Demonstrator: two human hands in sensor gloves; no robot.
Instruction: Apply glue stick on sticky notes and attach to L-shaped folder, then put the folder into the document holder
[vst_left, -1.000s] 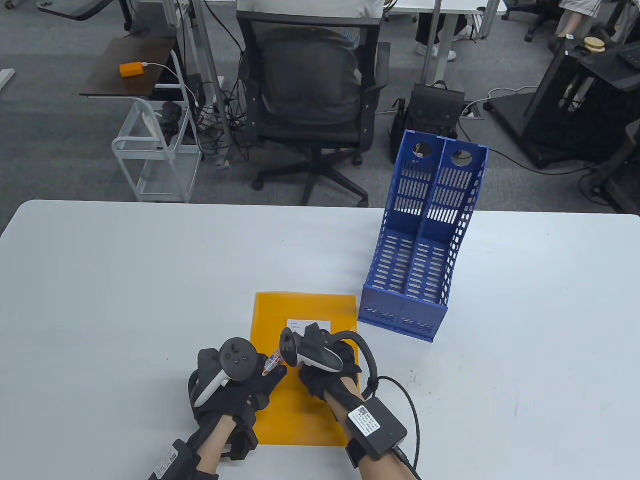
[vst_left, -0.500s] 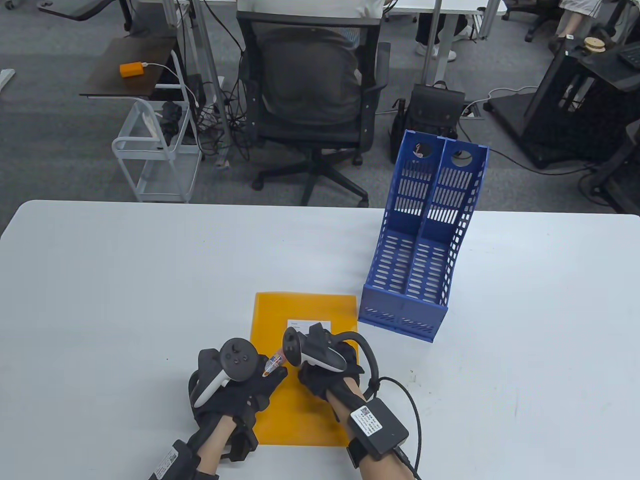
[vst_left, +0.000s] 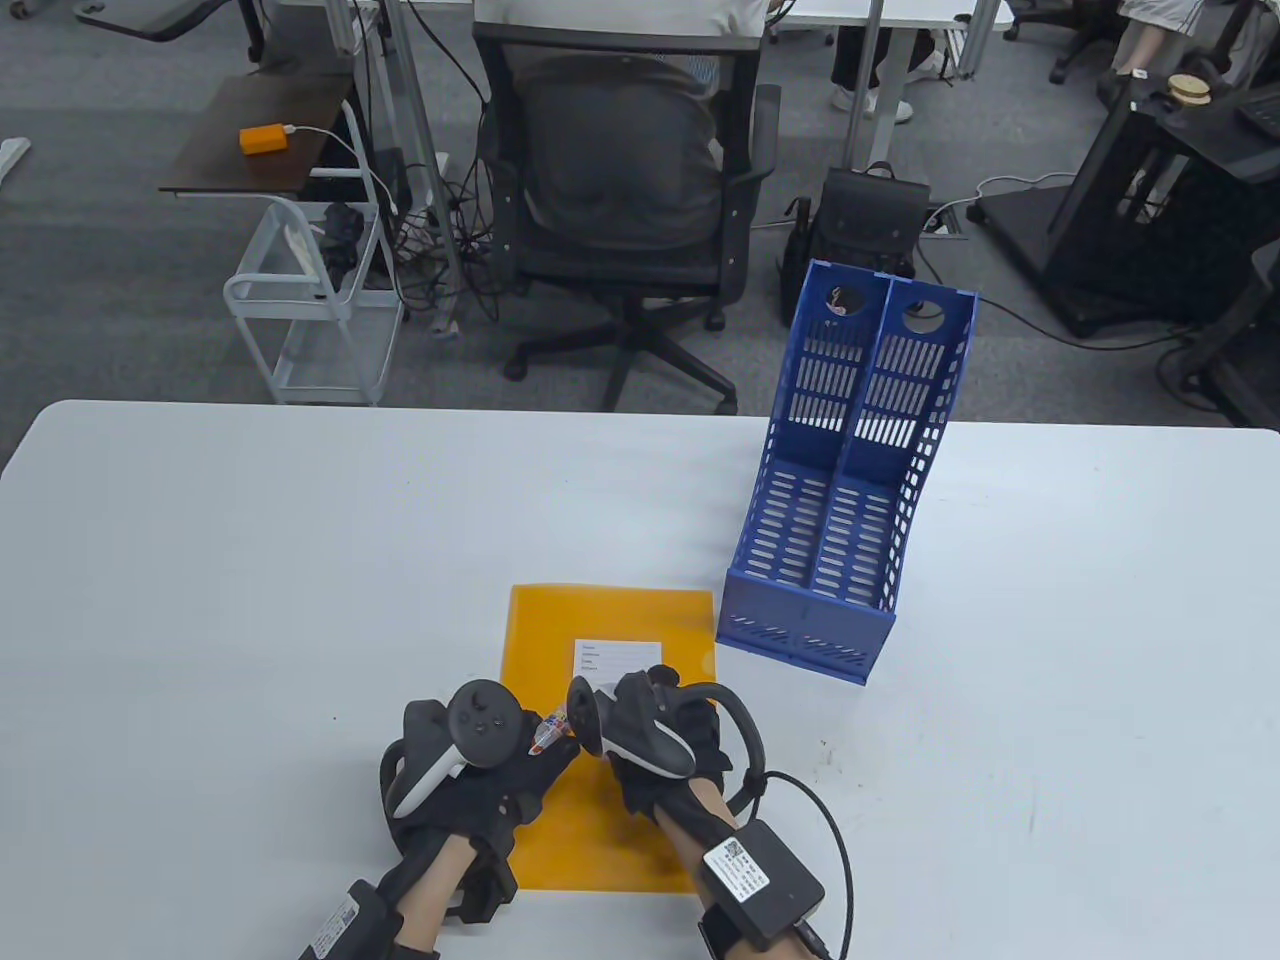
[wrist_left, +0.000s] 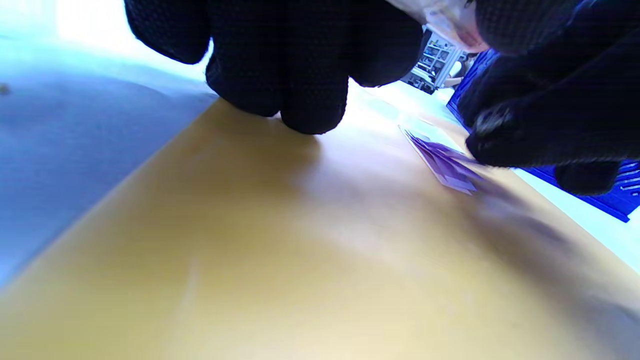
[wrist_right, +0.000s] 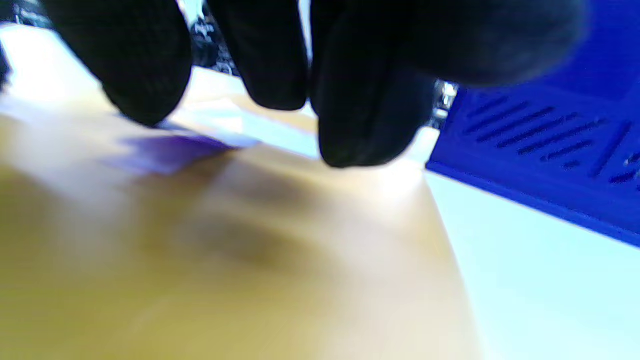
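An orange L-shaped folder (vst_left: 610, 620) lies flat near the table's front edge, with a white label (vst_left: 617, 657) on it. My left hand (vst_left: 478, 770) rests on the folder's left edge and grips a glue stick (vst_left: 551, 730), tip pointing right. My right hand (vst_left: 655, 735) hovers over the folder just right of the tip, fingers (wrist_right: 367, 110) curled; nothing shows between them. Purple sticky notes (wrist_left: 445, 161) lie on the folder under that hand, also seen as sticky notes (wrist_right: 165, 150) in the right wrist view. The blue document holder (vst_left: 845, 500) stands to the back right.
The document holder has two compartments, and its front wall (wrist_right: 540, 140) stands close to the folder's right edge. Past the table's far edge a black office chair (vst_left: 620, 200) holds a seated person. A white wire cart (vst_left: 310, 300) stands on the floor at the left.
My right hand has drawn back toward the near edge, uncovering more of the white label. My left hand with the glue stick has shifted slightly right.
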